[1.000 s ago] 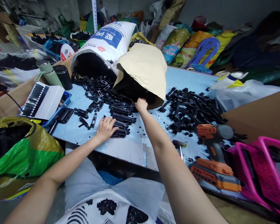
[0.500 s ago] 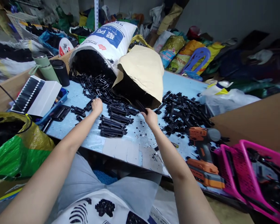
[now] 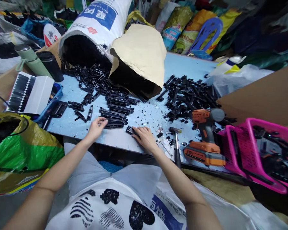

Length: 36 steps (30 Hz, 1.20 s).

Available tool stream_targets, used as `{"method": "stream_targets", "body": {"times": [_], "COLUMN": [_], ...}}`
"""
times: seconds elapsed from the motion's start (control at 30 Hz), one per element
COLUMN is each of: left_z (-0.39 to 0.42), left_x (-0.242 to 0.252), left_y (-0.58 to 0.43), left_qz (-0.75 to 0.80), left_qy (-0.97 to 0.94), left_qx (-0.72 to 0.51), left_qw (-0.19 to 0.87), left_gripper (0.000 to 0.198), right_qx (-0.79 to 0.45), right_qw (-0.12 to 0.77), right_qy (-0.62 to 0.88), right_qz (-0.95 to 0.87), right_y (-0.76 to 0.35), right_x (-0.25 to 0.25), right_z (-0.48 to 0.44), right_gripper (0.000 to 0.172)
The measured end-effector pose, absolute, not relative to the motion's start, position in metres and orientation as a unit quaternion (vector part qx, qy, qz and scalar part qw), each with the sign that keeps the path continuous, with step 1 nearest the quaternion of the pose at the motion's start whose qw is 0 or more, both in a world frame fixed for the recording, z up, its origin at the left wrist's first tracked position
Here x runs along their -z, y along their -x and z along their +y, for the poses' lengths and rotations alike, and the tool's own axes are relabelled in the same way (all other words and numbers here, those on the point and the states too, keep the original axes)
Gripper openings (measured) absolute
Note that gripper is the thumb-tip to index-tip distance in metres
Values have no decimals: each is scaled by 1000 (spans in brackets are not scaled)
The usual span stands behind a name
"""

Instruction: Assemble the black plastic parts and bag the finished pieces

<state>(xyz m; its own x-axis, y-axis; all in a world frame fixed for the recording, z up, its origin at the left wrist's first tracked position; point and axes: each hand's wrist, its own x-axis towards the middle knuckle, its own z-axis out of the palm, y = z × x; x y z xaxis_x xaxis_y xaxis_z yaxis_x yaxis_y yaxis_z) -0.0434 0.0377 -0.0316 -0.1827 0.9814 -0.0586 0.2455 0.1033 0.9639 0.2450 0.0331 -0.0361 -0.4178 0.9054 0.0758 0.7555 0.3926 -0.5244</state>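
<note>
My left hand [image 3: 96, 129] is closed, thumb and fingertips together, at the left end of a row of long black plastic pieces [image 3: 114, 114]. Whatever it may pinch is too small or hidden. My right hand [image 3: 145, 137] lies low over the table's near edge, its fingers closed on a black plastic part [image 3: 129, 129] whose slotted end sticks out to the left. Between the hands and my body is a pale card patch [image 3: 115, 137]. A few loose black links [image 3: 90, 112] lie beyond my left hand.
Behind the row, a white sack [image 3: 99, 19] and a tan paper sack [image 3: 140, 51] spill black parts. Another black pile [image 3: 187, 95] is at right. A hammer [image 3: 176, 145], an orange drill [image 3: 205, 137] and a pink basket [image 3: 248, 143] stand nearer. At left is a green bottle [image 3: 32, 60].
Both hands have come back toward me, the left from the loose links, the right from the paper sack's mouth with a black part. The view has tilted down, showing the hammer.
</note>
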Motion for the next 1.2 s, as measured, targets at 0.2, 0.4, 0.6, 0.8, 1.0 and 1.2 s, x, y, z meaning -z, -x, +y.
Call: {"method": "stream_targets", "body": {"times": [0.2,0.4,0.6,0.8,1.0,1.2], "left_z": [-11,-14,-9,-16,-19,-22], "left_x": [21,14,21,29,29,18], "left_y": [-18,-20,5,-4,-18,-30], "left_qz": [559,535,569,567,553,538], "left_qy": [-526,-618,-616,-609,-592,-617], "left_qx": [-449,-465,-451,-439,-464,-478], "left_qw": [458,340,305,337,360,319], "left_gripper": [40,34,34,34,34,34], "right_qx": [-602,-554,-236,-88,-379,-636], "right_qw": [300,300,101,82,276,392], "right_qy": [455,414,346,611,597,387], "right_qz": [-584,-657,-903,-783,-651,-540], "right_y": [-194,-200,-244,-220,-199,-186], "right_x": [29,27,17,29,34,31], "right_z": [19,13,18,19,20,2], "right_gripper": [62,59,44,56,48,59]}}
